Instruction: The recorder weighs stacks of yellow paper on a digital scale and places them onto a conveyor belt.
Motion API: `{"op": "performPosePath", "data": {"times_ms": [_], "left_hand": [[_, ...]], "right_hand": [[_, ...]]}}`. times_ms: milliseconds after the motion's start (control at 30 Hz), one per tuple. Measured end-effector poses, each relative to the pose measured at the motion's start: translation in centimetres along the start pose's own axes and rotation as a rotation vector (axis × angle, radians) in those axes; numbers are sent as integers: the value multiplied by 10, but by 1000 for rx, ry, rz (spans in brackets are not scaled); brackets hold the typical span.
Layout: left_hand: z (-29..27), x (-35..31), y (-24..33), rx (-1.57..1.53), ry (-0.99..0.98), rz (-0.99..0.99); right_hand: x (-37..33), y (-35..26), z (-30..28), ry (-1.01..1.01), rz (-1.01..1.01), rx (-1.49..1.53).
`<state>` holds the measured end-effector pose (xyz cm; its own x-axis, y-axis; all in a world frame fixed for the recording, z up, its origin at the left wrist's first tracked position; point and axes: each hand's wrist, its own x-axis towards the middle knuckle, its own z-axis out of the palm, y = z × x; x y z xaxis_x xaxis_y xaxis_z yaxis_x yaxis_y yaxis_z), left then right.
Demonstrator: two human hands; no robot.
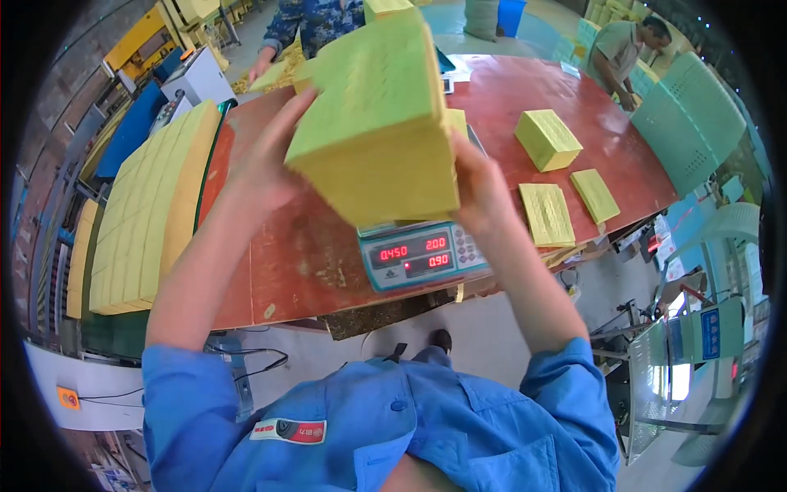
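Observation:
Between both hands I hold a large block of yellow paper (373,123), a thick stack with rows of dents across its top. My left hand (272,160) grips its left side, fingers partly behind it. On the opposite side my right hand (482,184) presses the edge, thumb up. The block is raised and tilted, hiding most of the weighing scale (422,258) below it, whose red digits are lit. Part of another yellow stack (456,123) shows behind my right hand.
On the red table (287,279), a yellow stack (549,139) and two thin yellow pads (548,215) lie right of the scale. A long row of yellow blocks (152,213) stands at left. Green plastic chairs (689,123) are at right. Two other people work beyond the table.

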<state>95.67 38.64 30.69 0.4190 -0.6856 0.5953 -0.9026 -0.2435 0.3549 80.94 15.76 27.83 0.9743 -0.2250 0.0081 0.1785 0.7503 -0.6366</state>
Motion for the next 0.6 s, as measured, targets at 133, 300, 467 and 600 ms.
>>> {"op": "performPosePath", "data": {"times_ms": [133,300,467,600], "left_hand": [[48,71,35,-756,-87,-273],[74,106,25,-1197,-315,-804],[83,118,8,-1176,-349,-798],[88,122,3,-1141,-374,-864]], "right_hand": [[18,-53,-26,40,-74,-183],[45,-75,-59,163,6,-320],[60,-74,-75,108,11,-448],[63,-75,-80,162,41,-553]]}}
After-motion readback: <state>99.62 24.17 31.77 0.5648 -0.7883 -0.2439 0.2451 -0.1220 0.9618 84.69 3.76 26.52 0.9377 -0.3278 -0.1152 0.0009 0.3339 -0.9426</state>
